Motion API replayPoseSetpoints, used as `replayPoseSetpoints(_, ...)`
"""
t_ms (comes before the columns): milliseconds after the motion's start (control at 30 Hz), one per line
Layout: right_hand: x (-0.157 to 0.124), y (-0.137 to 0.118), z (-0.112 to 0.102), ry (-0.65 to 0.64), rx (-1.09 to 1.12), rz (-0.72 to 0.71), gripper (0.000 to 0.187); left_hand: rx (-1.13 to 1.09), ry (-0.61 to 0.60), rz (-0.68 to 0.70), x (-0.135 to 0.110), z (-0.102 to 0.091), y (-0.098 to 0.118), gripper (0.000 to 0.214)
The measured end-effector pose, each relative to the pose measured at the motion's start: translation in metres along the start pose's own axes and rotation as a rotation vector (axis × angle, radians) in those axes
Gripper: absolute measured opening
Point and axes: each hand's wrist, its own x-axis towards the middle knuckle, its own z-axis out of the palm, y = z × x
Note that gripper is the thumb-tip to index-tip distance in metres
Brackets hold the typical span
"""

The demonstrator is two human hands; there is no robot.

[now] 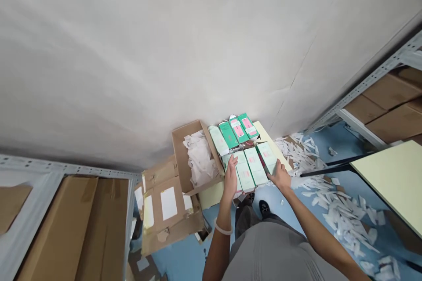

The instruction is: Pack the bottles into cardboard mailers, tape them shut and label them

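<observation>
Far below me, a row of pale green boxes (254, 166) lies side by side on a small cream table (263, 134). My left hand (230, 177) presses against the left end of the row, fingers together and flat on a box. My right hand (280, 175) holds the right end, fingers closed on the outer box. Behind the row stand darker green boxes with pink pictures (238, 129), close together near the wall.
An open cardboard box (180, 149) full of white paper scraps stands left of the table, above flattened cartons (168, 210). White paper strips (343, 217) litter the blue floor at right. Metal shelving with cartons stands at left (66, 224) and right (389, 96). A second cream table (392, 180) stands at right.
</observation>
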Motion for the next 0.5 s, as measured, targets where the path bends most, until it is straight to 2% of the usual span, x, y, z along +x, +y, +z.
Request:
replayPoseSetpoints(133,0.001,0.011,-0.015,0.003,0.192,0.124,0.075,0.038,-0.082,-0.037,0.028,0.021,-0.005,0.084)
replayPoseSetpoints(267,-0.012,0.045,-0.045,0.091,0.48,0.141,0.074,0.081,-0.206,-0.069,0.049,0.063,-0.004,0.081)
replayPoseSetpoints(367,-0.026,0.08,-0.078,0.15,0.709,0.09,0.075,0.074,-0.318,-0.1,0.055,0.116,-0.002,0.079)
replayPoseSetpoints(500,-0.044,0.143,-0.125,0.172,0.911,0.001,0.071,-0.055,-0.543,-0.11,0.04,0.21,0.002,0.076)
